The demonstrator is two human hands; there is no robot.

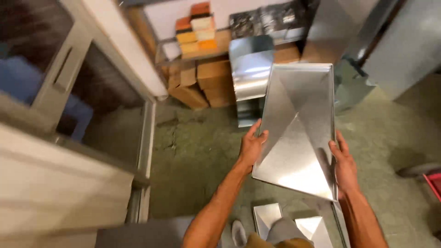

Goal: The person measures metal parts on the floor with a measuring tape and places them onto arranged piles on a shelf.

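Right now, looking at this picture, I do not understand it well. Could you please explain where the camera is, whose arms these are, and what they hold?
There is no machine here. The one picture comes from a camera worn on a person's head, looking down, so the two bare arms coming up from the bottom edge are that person's own.

The left hand and the right hand grip the two long sides of a shiny metal sheet panel, a shallow rectangle with raised edges and faint diagonal creases. It is held above a greenish concrete floor.

Below it, near the person's feet, more metal pieces lie on the floor. Farther away stand another bent metal piece, brown cardboard boxes and a stack of orange and cream blocks. On the left is a pale frame with dark panels.
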